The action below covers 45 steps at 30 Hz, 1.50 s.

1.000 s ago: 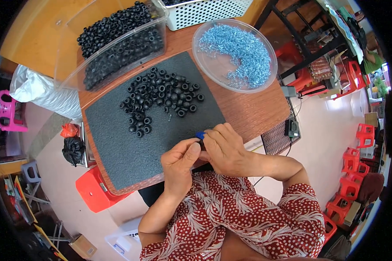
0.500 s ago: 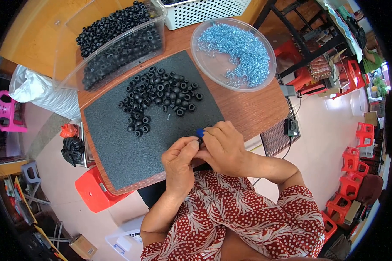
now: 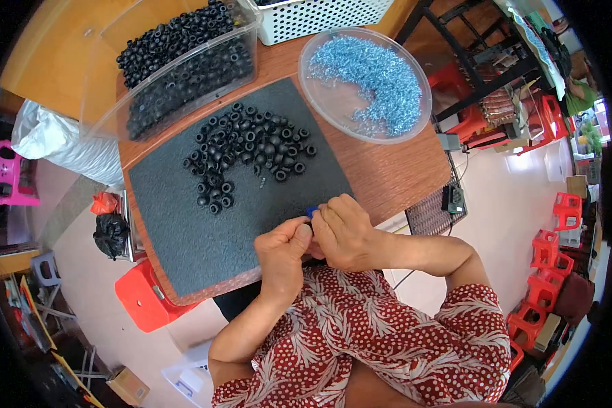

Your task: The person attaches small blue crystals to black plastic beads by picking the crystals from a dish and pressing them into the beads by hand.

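Note:
Above the near edge of the dark grey mat (image 3: 204,245), my two hands meet fingertip to fingertip. My left hand (image 3: 280,258) is closed, thumb and fingers pinching a small black part that is mostly hidden. Close against it, my right hand (image 3: 350,234) has its fingers curled; a small blue piece (image 3: 311,212) shows at their tips, and I cannot tell whether it is held or worn. Farther up the mat lies a pile of small black round parts with holes (image 3: 248,139). A few tiny clear bits (image 3: 262,182) lie beside the pile.
A clear tub (image 3: 92,102) of more black parts stands at the far left, beside a white perforated basket (image 3: 326,26). A round clear tray (image 3: 425,102) holds small blue glassy pieces. A red stool (image 3: 139,296) stands by the left table edge.
Both hands stay together, shifting slightly as the right fingers turn. The black part between them, plainer before, is now mostly covered. The blue piece sits slightly lower.

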{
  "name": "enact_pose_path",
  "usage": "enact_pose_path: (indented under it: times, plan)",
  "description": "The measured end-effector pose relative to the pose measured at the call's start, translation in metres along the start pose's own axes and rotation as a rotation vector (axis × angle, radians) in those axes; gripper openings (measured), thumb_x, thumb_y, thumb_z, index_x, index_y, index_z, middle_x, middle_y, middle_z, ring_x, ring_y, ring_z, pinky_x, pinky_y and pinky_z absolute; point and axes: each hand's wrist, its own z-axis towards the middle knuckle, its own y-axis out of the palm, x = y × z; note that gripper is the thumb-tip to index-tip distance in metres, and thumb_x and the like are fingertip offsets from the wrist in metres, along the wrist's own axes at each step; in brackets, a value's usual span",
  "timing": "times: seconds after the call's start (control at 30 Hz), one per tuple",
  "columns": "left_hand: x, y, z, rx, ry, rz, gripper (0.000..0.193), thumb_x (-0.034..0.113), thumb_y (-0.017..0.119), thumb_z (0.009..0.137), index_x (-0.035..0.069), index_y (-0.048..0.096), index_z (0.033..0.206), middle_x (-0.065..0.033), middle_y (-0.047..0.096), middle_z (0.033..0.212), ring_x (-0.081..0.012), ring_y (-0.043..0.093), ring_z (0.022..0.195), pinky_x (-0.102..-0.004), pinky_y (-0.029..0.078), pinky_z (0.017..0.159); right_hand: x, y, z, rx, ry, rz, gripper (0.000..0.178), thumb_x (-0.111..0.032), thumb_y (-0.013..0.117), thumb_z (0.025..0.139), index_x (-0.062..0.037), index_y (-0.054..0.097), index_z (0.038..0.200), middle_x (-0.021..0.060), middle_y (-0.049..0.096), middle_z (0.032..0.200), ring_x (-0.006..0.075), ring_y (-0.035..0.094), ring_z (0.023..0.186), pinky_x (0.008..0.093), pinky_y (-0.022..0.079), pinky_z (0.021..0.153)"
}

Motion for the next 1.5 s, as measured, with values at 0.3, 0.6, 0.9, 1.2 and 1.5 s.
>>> enact_pose_path:
  times: [0.3, 0.6, 0.9, 1.2, 1.5]
  plan:
    - [-0.002, -0.005, 0.002, 0.058, 0.022, 0.111, 0.025, 0.011, 0.058, 0.09, -0.008, 0.061, 0.105, -0.0058, 0.065, 0.083, -0.0108, 0.06, 0.068, -0.0239, 0.049, 0.063, 0.003, 0.003, 0.004, 0.013, -0.025, -0.062, 0.03, -0.016, 0.057, 0.062, 0.0085, 0.053, 0.079, 0.0133, 0.046, 0.069, 0.024, 0.043, 0.064, 0.034, 0.035, 0.053]
    - [0.004, -0.005, 0.005, 0.01, 0.219, 0.199, 0.023, 0.01, 0.057, 0.09, -0.006, 0.061, 0.107, -0.0068, 0.063, 0.087, -0.0114, 0.059, 0.07, -0.0224, 0.048, 0.068, -0.005, -0.001, 0.005, 0.193, 0.231, 0.224, 0.042, -0.006, 0.065, 0.064, 0.0131, 0.052, 0.099, 0.0212, 0.054, 0.091, 0.0311, 0.05, 0.074, 0.0388, 0.042, 0.062]
    - [0.006, 0.0, 0.006, -0.053, 0.06, 0.025, 0.027, 0.013, 0.06, 0.088, -0.006, 0.061, 0.108, -0.0095, 0.064, 0.088, -0.0145, 0.061, 0.069, -0.025, 0.049, 0.067, 0.002, -0.018, -0.003, 0.313, 0.393, 0.415, 0.037, 0.001, 0.066, 0.065, 0.0002, 0.058, 0.101, 0.012, 0.056, 0.086, 0.0275, 0.052, 0.072, 0.0355, 0.043, 0.057]
    - [0.012, 0.006, 0.006, -0.079, 0.037, 0.075, 0.026, 0.01, 0.06, 0.088, -0.008, 0.059, 0.108, -0.0118, 0.065, 0.087, -0.016, 0.061, 0.068, -0.0278, 0.052, 0.065, 0.015, -0.027, -0.006, 0.293, 0.327, 0.483, 0.028, 0.002, 0.067, 0.065, -0.0015, 0.061, 0.092, 0.0102, 0.057, 0.083, 0.0273, 0.053, 0.069, 0.0336, 0.044, 0.056]
    - [0.013, 0.013, 0.002, -0.045, 0.167, 0.25, 0.024, 0.008, 0.063, 0.085, -0.006, 0.06, 0.104, -0.0072, 0.063, 0.09, -0.0124, 0.058, 0.07, -0.0231, 0.048, 0.065, 0.011, -0.027, -0.007, 0.328, 0.509, 0.668, 0.018, -0.001, 0.071, 0.068, 0.0007, 0.063, 0.084, 0.0103, 0.061, 0.08, 0.0232, 0.056, 0.068, 0.03, 0.043, 0.057]
